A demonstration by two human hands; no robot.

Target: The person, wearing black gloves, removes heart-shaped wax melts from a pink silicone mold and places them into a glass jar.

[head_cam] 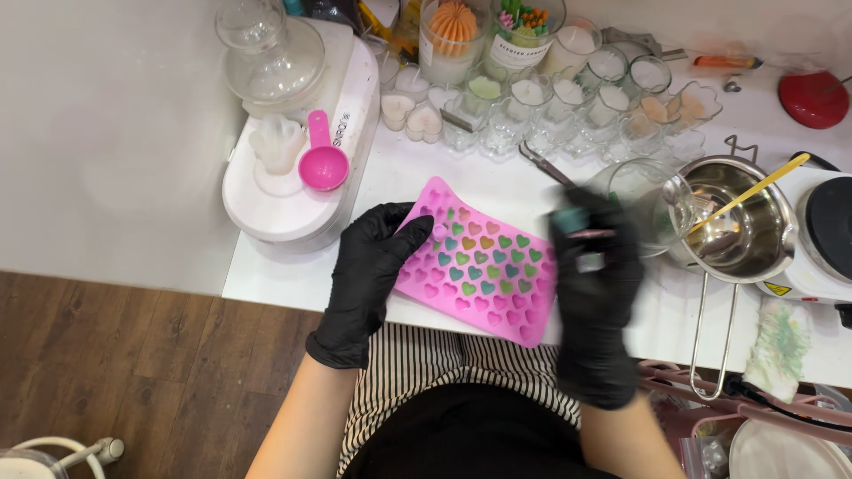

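My left hand [368,266] pinches the pink heart mould [479,262] by its edge to steady it, while my blurred right hand [593,266] grasps a small teal-tipped tool [575,223] above its cavities.

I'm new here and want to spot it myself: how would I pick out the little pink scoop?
Start at the white table and look to its left end, where a white oval machine sits. The pink scoop lies on top, the only bright pink thing there, beside a milky white mould.

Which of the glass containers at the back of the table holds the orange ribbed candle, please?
The jar with a white label, left of the jar holding small colourful pieces. The small glasses beside them hold only white or pale fillings.
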